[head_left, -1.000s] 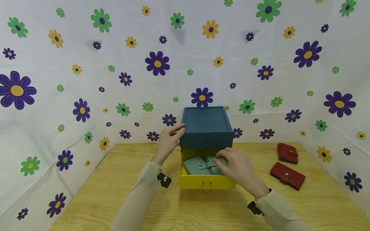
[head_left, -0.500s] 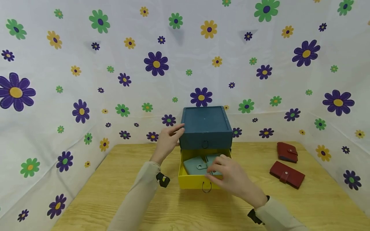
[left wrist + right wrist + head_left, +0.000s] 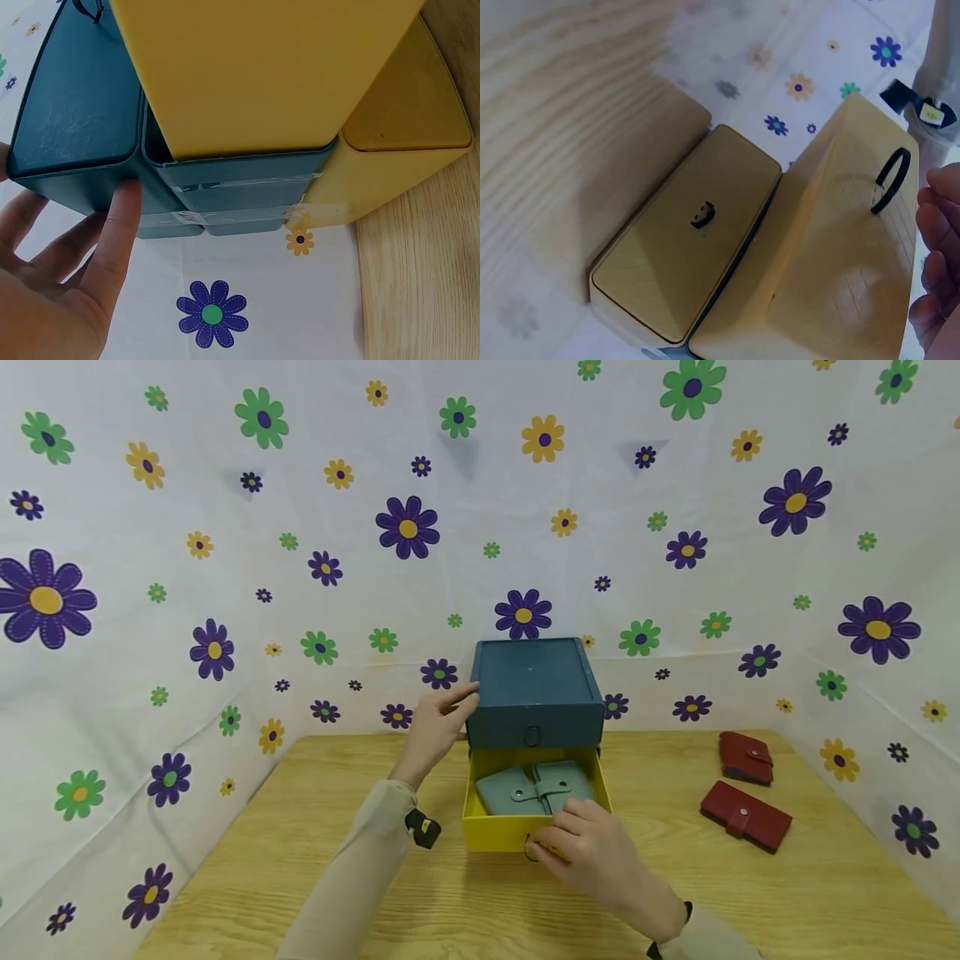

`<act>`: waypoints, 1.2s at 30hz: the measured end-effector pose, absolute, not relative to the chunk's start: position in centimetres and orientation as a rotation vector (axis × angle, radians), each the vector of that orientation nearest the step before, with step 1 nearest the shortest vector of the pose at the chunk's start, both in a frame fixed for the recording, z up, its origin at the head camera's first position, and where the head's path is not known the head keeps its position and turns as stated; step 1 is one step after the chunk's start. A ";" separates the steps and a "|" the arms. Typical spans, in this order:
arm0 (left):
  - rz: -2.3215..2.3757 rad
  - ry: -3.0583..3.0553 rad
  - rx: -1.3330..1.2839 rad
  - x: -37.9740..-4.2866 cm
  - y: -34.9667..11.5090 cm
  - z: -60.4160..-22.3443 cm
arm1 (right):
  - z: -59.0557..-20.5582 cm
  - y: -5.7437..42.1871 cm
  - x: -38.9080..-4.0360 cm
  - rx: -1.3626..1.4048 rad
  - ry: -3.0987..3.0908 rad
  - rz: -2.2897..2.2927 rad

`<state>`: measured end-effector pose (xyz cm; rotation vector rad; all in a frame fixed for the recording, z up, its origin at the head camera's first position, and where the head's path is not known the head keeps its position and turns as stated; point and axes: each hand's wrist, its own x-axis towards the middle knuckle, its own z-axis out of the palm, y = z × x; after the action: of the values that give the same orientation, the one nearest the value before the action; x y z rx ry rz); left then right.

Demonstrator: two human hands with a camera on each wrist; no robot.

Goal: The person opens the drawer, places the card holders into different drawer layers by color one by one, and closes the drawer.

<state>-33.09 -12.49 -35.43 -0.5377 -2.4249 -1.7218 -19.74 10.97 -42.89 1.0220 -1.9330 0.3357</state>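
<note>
A drawer unit has a blue top section (image 3: pixel 532 672) and a yellow drawer (image 3: pixel 491 833) pulled out below it. Inside the drawer lie two pale teal wallets (image 3: pixel 504 792) with snap straps. My left hand (image 3: pixel 435 731) rests its fingertips against the left side of the blue section; in the left wrist view its fingers are extended beneath the blue edge. By the drawer's front is my right hand (image 3: pixel 596 864), its fingers loosely curled near the black loop handle (image 3: pixel 905 174). The right wrist view shows a gap between those fingers and the loop.
Two dark red wallets lie on the wooden table to the right, one farther back (image 3: pixel 742 757) and one nearer (image 3: pixel 761 817). Another yellow drawer (image 3: pixel 682 277), pushed in, sits below the pulled-out one. A flower-print cloth (image 3: pixel 322 610) hangs behind and at the sides.
My right hand has come away from over the teal wallets and moved down and toward me to the drawer's front, uncovering them. The left hand has stayed in place.
</note>
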 end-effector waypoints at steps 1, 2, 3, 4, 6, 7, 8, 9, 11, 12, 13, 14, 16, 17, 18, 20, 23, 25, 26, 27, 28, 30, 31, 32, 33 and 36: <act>-1.726 -2.429 -0.535 -33.0 -12.5 -35.3 | -43.1 10.9 -19.6 1.027 -1.923 0.334; -1.726 -2.431 -0.533 -33.0 -12.5 -35.3 | -43.2 10.9 -19.4 1.029 -1.926 0.337; -1.725 -2.424 -0.536 -33.3 -12.5 -35.6 | -43.3 10.9 -19.3 1.028 -1.939 0.341; -1.722 -2.421 -0.536 -33.2 -12.5 -35.6 | -43.5 10.9 -19.1 1.022 -1.968 0.339; -1.714 -2.419 -0.529 -33.2 -12.5 -35.6 | -43.7 10.9 -18.8 1.009 -2.027 0.339; -1.712 -2.416 -0.528 -33.2 -12.5 -35.6 | -43.8 10.9 -18.7 0.996 -2.063 0.334; -1.707 -2.413 -0.527 -33.2 -12.5 -35.6 | -43.9 10.8 -18.6 0.985 -2.101 0.331; -1.704 -2.412 -0.526 -33.2 -12.5 -35.7 | -43.9 10.8 -18.4 0.973 -2.136 0.329; -1.701 -2.412 -0.524 -33.3 -12.5 -35.7 | -44.0 10.8 -18.3 0.943 -2.196 0.324; -1.699 -2.413 -0.521 -33.3 -12.5 -35.7 | -44.1 10.8 -18.2 0.928 -2.219 0.321; -1.699 -2.415 -0.518 -33.3 -12.5 -35.7 | -44.1 10.8 -18.2 0.914 -2.238 0.320; -1.697 -2.417 -0.518 -33.3 -12.5 -35.8 | -44.1 10.8 -18.1 0.899 -2.254 0.319; -1.696 -2.421 -0.518 -33.3 -12.5 -35.8 | -44.2 10.8 -18.1 0.874 -2.274 0.311; -1.695 -2.423 -0.517 -33.2 -12.4 -35.7 | -44.2 10.8 -18.1 0.865 -2.281 0.307; -1.694 -2.425 -0.516 -33.2 -12.4 -35.7 | -44.2 10.8 -18.1 0.856 -2.289 0.305; -1.688 -2.428 -0.517 -33.2 -12.4 -35.7 | -44.2 10.8 -18.1 0.840 -2.308 0.305; -1.684 -2.432 -0.514 -33.2 -12.4 -35.7 | -44.2 10.8 -18.1 0.823 -2.338 0.309; -1.687 -2.432 -0.511 -33.2 -12.4 -35.7 | -44.2 10.8 -18.0 0.816 -2.356 0.317; -1.689 -2.432 -0.510 -33.2 -12.4 -35.7 | -44.2 10.8 -18.0 0.815 -2.362 0.323; -1.692 -2.432 -0.511 -33.2 -12.4 -35.7 | -44.2 10.8 -18.0 0.815 -2.366 0.327; -1.694 -2.432 -0.509 -33.2 -12.4 -35.7 | -44.1 10.8 -18.1 0.815 -2.370 0.333; -1.702 -2.426 -0.509 -33.3 -12.4 -35.7 | -44.1 10.8 -18.1 0.818 -2.376 0.348; -1.703 -2.426 -0.511 -33.3 -12.4 -35.7 | -44.1 10.8 -18.1 0.819 -2.378 0.358; -1.704 -2.426 -0.514 -33.3 -12.4 -35.7 | -44.1 10.8 -18.1 0.819 -2.383 0.369; -1.704 -2.425 -0.515 -33.3 -12.4 -35.7 | -44.0 10.8 -18.1 0.820 -2.388 0.379; -1.700 -2.424 -0.515 -33.3 -12.4 -35.7 | -43.9 10.9 -18.2 0.818 -2.408 0.420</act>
<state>-33.30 -12.37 -35.74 -0.5151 -2.4242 -1.7004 -18.20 10.88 -43.92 0.8179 -2.4084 0.4203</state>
